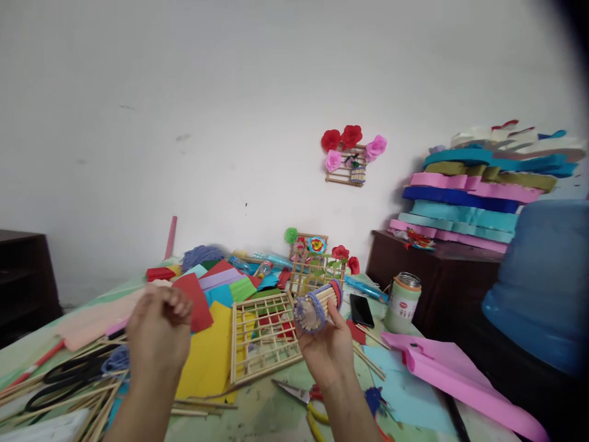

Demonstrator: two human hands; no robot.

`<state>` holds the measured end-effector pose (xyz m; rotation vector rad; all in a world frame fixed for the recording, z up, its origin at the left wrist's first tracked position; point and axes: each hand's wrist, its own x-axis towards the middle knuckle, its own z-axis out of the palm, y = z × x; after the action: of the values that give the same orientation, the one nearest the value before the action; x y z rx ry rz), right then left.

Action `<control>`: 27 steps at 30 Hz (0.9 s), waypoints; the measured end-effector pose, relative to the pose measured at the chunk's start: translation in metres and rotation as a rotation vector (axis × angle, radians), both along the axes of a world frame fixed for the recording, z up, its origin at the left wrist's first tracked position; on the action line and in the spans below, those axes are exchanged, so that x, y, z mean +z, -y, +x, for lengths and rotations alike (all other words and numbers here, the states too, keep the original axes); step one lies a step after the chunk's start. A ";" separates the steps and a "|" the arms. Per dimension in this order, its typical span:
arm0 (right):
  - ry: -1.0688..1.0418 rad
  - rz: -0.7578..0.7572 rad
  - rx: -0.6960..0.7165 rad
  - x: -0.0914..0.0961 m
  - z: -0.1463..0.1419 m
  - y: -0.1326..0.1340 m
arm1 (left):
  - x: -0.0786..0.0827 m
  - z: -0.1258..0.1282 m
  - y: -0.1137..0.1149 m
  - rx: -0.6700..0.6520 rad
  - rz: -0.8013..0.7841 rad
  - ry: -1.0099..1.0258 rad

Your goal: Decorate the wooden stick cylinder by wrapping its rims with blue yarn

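My right hand is wrapped round a small stick basket, a tilted cylinder of short wooden sticks with purple yarn bands and a bit of red at its far end. My left hand is raised above the papers on the left, its fingers curled in; whether anything is pinched there is hidden. Between the hands lies a wooden stick lattice, partly on yellow paper. Scissors and yellow-handled pliers lie below the right hand.
Large black scissors and loose sticks lie at the left. A phone, a jar and pink sheet material are at the right. Decorated lattices lean at the back; a flowered one hangs on the wall.
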<state>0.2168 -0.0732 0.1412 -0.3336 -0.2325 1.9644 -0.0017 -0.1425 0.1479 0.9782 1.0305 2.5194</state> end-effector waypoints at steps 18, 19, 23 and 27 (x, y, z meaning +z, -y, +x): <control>-0.112 0.087 0.269 -0.002 -0.008 0.013 | -0.025 0.092 -0.012 0.149 -0.219 -0.893; -0.117 0.098 0.293 -0.003 -0.008 0.013 | -0.026 0.092 -0.011 0.164 -0.189 -0.930; -0.107 0.156 0.363 -0.006 -0.007 0.012 | -0.025 0.096 -0.006 0.194 -0.119 -1.054; -0.062 0.156 0.380 -0.006 -0.004 0.011 | -0.019 0.099 0.000 0.131 -0.134 -1.065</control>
<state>0.2124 -0.0838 0.1348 -0.1320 -0.4312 2.3087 0.0973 -0.1427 0.1290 2.3459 1.4910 1.8739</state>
